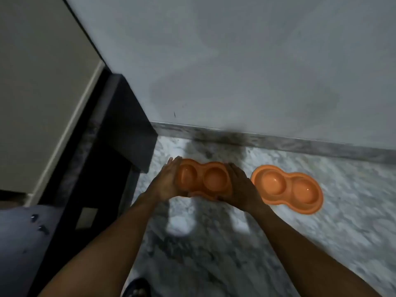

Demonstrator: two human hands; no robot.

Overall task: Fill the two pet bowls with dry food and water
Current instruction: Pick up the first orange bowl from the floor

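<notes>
Two orange double pet bowls are in view, each with two round empty wells. I hold the left double bowl (203, 179) by its ends, lifted over the floor. My left hand (167, 181) grips its left end and my right hand (242, 187) grips its right end. The right double bowl (287, 187) lies flat on the marble floor just right of my right hand, near the wall. No food or water shows in any well.
A grey wall (257, 71) with a marble skirting (278, 142) runs behind the bowls. A dark cabinet or counter edge (111, 136) stands at the left. The speckled marble floor (214, 243) stretches toward me; a sandalled foot (137, 289) shows at the bottom edge.
</notes>
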